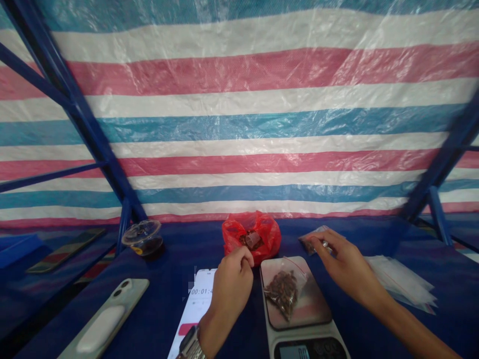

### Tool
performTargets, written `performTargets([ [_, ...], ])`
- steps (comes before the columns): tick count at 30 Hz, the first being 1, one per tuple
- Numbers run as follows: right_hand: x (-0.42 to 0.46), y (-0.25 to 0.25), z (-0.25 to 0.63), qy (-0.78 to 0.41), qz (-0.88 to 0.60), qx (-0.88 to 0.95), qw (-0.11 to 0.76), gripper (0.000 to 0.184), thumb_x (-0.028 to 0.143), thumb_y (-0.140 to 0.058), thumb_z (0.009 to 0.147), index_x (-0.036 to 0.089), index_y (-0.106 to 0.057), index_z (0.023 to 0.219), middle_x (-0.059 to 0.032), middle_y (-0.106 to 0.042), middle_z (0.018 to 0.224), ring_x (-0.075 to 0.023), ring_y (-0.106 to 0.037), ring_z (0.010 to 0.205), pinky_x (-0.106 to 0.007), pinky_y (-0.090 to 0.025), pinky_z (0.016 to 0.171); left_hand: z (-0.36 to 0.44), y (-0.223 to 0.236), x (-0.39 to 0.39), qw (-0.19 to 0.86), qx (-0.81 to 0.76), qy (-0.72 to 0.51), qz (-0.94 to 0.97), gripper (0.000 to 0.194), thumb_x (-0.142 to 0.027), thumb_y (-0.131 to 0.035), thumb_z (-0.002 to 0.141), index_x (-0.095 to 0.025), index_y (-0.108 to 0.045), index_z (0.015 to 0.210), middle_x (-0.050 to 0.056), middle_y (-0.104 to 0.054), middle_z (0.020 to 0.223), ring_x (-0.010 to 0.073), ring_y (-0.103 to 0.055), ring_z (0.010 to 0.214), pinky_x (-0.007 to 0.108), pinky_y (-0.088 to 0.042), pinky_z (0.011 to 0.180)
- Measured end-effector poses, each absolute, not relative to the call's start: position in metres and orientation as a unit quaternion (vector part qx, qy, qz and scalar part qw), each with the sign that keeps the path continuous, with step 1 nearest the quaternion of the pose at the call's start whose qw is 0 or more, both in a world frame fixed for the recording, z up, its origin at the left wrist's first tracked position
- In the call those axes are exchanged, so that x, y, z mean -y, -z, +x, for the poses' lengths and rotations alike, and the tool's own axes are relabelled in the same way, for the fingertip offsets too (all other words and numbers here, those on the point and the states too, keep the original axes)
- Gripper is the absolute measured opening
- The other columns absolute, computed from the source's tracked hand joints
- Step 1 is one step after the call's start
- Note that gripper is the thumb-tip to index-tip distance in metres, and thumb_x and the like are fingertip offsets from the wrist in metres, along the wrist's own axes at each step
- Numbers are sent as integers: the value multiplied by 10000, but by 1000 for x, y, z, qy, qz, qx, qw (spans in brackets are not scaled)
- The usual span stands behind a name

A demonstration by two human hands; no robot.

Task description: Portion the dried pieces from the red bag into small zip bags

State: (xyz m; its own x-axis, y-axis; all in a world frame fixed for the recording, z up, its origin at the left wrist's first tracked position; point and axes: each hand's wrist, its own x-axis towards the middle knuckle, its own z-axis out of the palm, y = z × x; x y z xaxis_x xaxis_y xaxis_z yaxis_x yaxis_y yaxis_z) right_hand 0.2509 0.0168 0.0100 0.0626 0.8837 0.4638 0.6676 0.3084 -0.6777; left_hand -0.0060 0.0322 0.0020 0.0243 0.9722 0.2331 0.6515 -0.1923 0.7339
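My left hand (pixel 235 274) is closed, fingers curled, at the near edge of a red plastic bag (pixel 234 234). What its fingertips hold, if anything, is hidden. Inside the red bag lie dark brown pieces with a clear plastic cup (pixel 253 240) among them. My right hand (pixel 342 262) pinches the edge of a small filled zip bag (pixel 310 243) lying on the table. Between my hands, another zip bag (pixel 285 291) of brown pieces rests on the kitchen scale (pixel 314 311). The scale's display is only partly readable.
A phone showing a timer (pixel 196 304) lies under my left forearm. Further left are a pale green phone (pixel 129 294) with a white case on it and a lidded plastic bowl (pixel 144 239) of dark liquid. Flat zip bags (pixel 402 281) lie at right. Striped sheeting hangs behind.
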Motion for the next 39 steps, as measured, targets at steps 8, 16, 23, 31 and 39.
performTargets([
  [8, -13, -14, 244, -122, -581, 681, 429, 333, 430, -501, 1002, 238, -771, 973, -95, -790, 1007, -292, -729, 965, -447, -559, 926, -8, -3, -32, 223, -607, -350, 678, 326, 1, -441, 862, -229, -572, 671, -17, -668, 690, 182, -603, 695, 261, -319, 654],
  [16, -20, 4, 251, -132, -603, 686, 384, 327, 383, -504, 974, 218, -773, 1056, -119, -806, 1159, -320, -740, 1092, -493, -550, 1015, -1, -1, -26, 254, -609, -288, 695, 322, -31, -437, 913, -229, -616, 733, 11, -716, 756, 191, -634, 718, 277, -317, 660],
  [23, -26, 16, 264, -171, -630, 663, 367, 405, 452, -435, 982, 235, -745, 1127, -125, -806, 1196, -336, -735, 1152, -495, -534, 1045, 6, 13, -30, 319, -577, -321, 680, 322, -4, -401, 934, -218, -608, 811, 31, -731, 756, 196, -677, 737, 278, -403, 702],
  [31, -17, -2, 254, -145, -611, 717, 301, 369, 451, -449, 971, 240, -746, 911, -117, -791, 1086, -314, -732, 1028, -447, -535, 937, 9, 16, -29, 374, -552, -341, 662, 305, -6, -380, 946, -219, -594, 906, 20, -749, 768, 193, -713, 758, 287, -463, 750],
  [39, -10, -8, 251, -140, -616, 734, 249, 337, 408, -428, 994, 246, -700, 879, -99, -751, 1053, -296, -706, 1020, -427, -497, 905, 6, 8, -29, 298, -569, -334, 690, 301, -4, -406, 937, -225, -598, 867, 12, -716, 759, 207, -686, 789, 286, -420, 732],
])
